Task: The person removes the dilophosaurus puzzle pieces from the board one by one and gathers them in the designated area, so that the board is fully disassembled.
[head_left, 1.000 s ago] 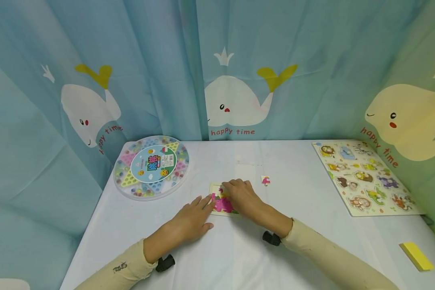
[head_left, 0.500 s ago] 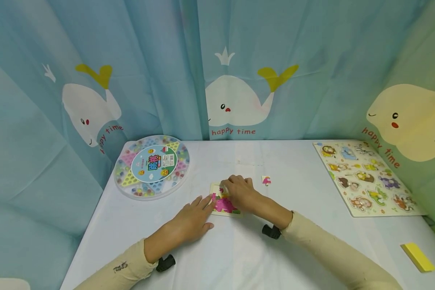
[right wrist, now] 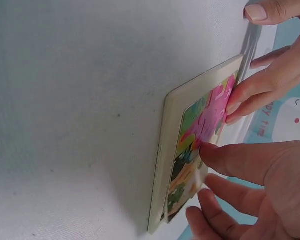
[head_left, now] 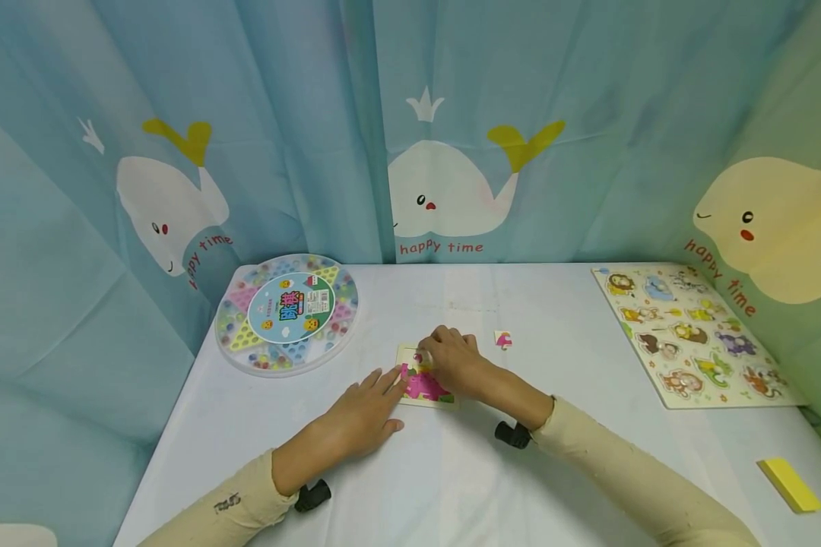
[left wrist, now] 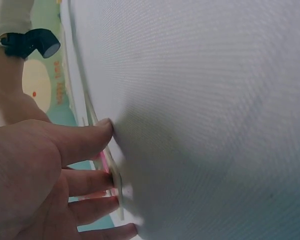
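A small jigsaw puzzle in a cream frame (head_left: 407, 353) lies on the table, its picture mostly pink and green. My left hand (head_left: 362, 414) rests flat beside it, straight fingertips on its left edge. In the right wrist view, those fingers (right wrist: 262, 87) touch the pink part. My right hand (head_left: 454, 366) bends over the frame's right side. Its thumb and index finger pinch a puzzle piece (right wrist: 192, 187) that sits slightly raised at the frame's end, partly hidden by the fingers. One loose pink and white piece (head_left: 502, 339) lies to the right, behind the right hand.
A round Chinese checkers box (head_left: 290, 315) with coloured marbles stands at the back left. An animal peg puzzle board (head_left: 691, 334) lies at the back right, with a yellow block (head_left: 790, 485) in front of it. A whale-print curtain (head_left: 301, 152) hangs behind the white table.
My right hand has drawn its fingers in and shifted slightly over the frame, with its wrist raised a little. The left hand stays in place.
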### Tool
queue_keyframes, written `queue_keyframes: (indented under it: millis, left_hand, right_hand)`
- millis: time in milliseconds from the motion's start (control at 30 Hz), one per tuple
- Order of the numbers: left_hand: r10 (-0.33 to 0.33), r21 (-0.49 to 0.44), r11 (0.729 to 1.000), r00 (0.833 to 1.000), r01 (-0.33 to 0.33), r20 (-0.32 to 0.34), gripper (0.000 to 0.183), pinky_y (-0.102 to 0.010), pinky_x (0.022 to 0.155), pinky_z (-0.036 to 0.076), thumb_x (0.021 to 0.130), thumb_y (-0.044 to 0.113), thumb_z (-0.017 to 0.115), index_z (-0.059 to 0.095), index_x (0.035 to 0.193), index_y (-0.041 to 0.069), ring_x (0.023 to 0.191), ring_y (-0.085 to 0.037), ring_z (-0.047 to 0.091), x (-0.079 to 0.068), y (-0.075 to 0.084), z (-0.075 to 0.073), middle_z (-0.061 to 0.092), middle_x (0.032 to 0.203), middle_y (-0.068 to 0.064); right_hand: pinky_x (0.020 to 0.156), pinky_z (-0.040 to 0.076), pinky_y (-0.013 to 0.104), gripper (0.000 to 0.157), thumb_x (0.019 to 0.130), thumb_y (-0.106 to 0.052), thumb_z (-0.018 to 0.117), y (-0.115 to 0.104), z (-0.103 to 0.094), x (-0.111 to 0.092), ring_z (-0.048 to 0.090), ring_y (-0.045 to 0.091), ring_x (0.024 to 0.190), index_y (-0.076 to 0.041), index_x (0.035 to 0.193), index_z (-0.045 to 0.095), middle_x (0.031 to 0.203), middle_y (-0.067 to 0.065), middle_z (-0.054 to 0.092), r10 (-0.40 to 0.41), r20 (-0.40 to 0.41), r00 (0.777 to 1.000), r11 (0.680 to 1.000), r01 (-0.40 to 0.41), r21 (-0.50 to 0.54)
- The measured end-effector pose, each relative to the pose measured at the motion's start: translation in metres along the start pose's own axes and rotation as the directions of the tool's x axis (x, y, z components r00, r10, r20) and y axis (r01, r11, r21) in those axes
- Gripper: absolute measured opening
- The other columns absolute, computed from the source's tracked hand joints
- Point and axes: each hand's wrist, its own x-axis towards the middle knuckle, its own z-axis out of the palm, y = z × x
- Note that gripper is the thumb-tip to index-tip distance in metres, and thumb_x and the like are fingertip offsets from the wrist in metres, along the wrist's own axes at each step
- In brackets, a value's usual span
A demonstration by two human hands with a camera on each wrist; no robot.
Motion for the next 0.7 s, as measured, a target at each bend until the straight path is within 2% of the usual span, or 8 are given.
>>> queue_keyframes:
  millis: [167,467,533,700]
  left_hand:
    - [-0.001,0.002,1.000,1.000,0.001,0.000,0.067,-0.060,0.115,0.045,0.105,0.037,0.065,0.043,0.161,0.006,0.154,-0.040,0.038,0.000,0.000,-0.001,0.037,0.170,-0.013]
    - [0.000,0.005,1.000,1.000,0.000,-0.004,0.067,-0.060,0.114,0.045,0.106,0.037,0.065,0.043,0.161,0.006,0.154,-0.040,0.038,0.001,0.000,-0.001,0.036,0.170,-0.013]
    - [-0.002,0.003,1.000,1.000,0.002,-0.004,0.067,-0.060,0.115,0.045,0.106,0.037,0.065,0.043,0.161,0.006,0.154,-0.040,0.038,0.000,0.000,-0.001,0.036,0.170,-0.013]
    - [-0.003,-0.005,1.000,1.000,0.003,-0.005,0.067,-0.060,0.115,0.044,0.106,0.037,0.065,0.043,0.161,0.006,0.154,-0.040,0.038,0.000,0.000,0.000,0.036,0.170,-0.013]
  right_hand:
    - [0.092,0.043,0.049,0.041,0.093,-0.011,0.080,0.002,0.000,0.000,0.054,0.032,0.118,-0.015,0.132,0.068,0.128,0.013,0.061,0.016,-0.049,0.999,0.999,-0.015,0.036]
    - [0.087,0.042,0.046,0.032,0.096,-0.014,0.078,0.010,0.004,0.002,0.056,0.031,0.113,-0.018,0.126,0.070,0.122,0.011,0.067,-0.039,-0.121,0.992,0.998,0.046,0.052]
    - [0.088,0.044,0.047,0.031,0.096,-0.013,0.078,0.012,0.004,0.003,0.057,0.032,0.114,-0.017,0.125,0.070,0.122,0.011,0.068,-0.052,-0.126,0.991,0.997,0.059,0.055]
    - [0.101,0.055,0.047,0.028,0.097,-0.006,0.075,0.018,0.006,0.005,0.063,0.030,0.110,-0.011,0.125,0.068,0.117,0.013,0.066,-0.108,-0.117,0.987,0.986,0.121,0.113]
